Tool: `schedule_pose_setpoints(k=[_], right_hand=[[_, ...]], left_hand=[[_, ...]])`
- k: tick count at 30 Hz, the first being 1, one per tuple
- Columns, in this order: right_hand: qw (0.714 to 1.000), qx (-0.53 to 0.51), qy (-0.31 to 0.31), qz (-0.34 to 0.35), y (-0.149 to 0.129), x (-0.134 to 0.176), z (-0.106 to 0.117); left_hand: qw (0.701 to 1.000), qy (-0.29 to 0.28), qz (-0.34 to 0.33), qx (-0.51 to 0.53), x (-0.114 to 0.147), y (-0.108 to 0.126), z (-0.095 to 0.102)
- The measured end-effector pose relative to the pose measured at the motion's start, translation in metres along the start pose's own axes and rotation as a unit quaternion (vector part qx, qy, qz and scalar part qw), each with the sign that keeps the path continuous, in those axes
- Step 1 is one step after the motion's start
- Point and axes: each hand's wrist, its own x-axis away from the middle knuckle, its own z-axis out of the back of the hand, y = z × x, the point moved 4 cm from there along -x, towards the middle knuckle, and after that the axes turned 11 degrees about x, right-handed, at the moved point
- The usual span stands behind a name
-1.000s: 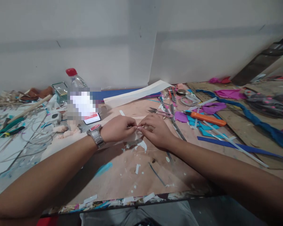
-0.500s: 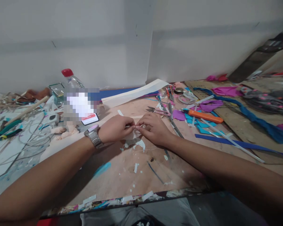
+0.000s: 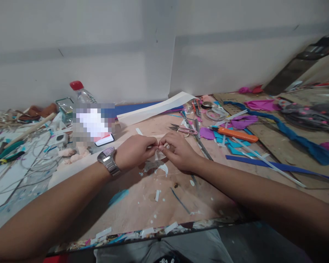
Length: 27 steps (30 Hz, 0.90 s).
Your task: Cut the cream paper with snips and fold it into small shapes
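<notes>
My left hand (image 3: 137,149), with a metal watch (image 3: 109,161) on its wrist, is closed in a pinch over the middle of the table. Fingertip to fingertip with it, my right hand (image 3: 178,150) pinches too. Between and under the fingers shows a thin, pale piece of paper (image 3: 157,155), its upper part hidden by the fingers. A long cream paper strip (image 3: 83,165) runs from under my left wrist toward the lower left. White smears (image 3: 161,168) mark the wooden tabletop just below the hands.
Thread snips (image 3: 182,129), an orange utility knife (image 3: 235,134) and a blue strip (image 3: 252,163) lie to the right. A lit phone (image 3: 104,139), a red-capped bottle (image 3: 83,94) and green-handled pliers (image 3: 11,151) are on the left. A folded cream paper (image 3: 156,109) lies behind the hands.
The pinching fingertips have drawn closer together, and my left wrist has turned slightly so that more of the watch face shows. The surrounding things lie as before; the view shifts slightly.
</notes>
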Motion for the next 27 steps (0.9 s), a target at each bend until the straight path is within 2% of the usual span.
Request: schedule_pose_setpoints(k=[10, 18, 27], right_hand=[[0.999, 0.045, 0.009, 0.016, -0.0021, 0.0002, 0.0034], [0.998, 0.05, 0.016, 0.019, -0.0075, 0.0005, 0.0059], [0.999, 0.048, 0.01, 0.015, -0.0073, -0.0002, 0.0054]], left_hand=[[0.998, -0.004, -0.032, -0.058, 0.0003, -0.0034, -0.002], [1.0, -0.017, -0.016, 0.008, 0.0017, 0.0001, 0.0016], [0.999, -0.026, -0.017, 0.013, 0.0024, 0.0, -0.0004]])
